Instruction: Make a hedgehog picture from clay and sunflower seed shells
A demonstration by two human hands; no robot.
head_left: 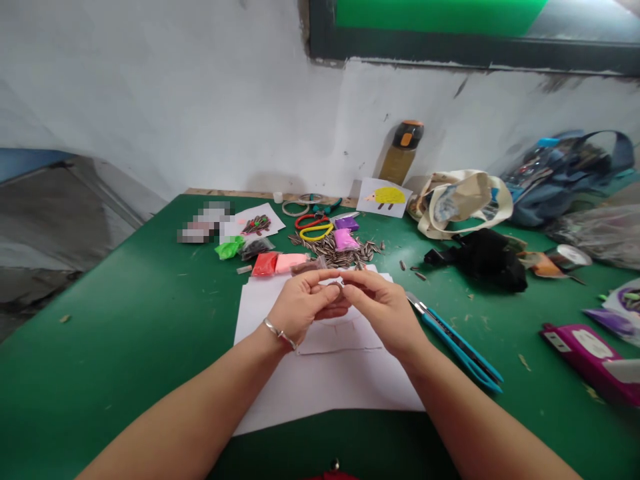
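Both hands meet above the white paper (270,380) at the middle of the table. Between their fingertips is a small brown lump of modelling clay (337,289), partly covered by the fingers. My left hand (303,300), with a silver bracelet at the wrist, pinches it from the left. From the right, thumb and fingers of my right hand (383,303) press on the same lump. Faint pencil lines show on a smaller sheet (340,341) under the hands. Just beyond the fingers lies a bag of brown clay (307,266).
Behind the paper are red clay (265,264), pink clay (291,262), a sunflower seed pile (367,250) and yellow-handled scissors (316,232). A blue utility knife (460,347) lies right of the paper. A hedgehog drawing (385,197) leans before a bottle (400,153); bags crowd the right.
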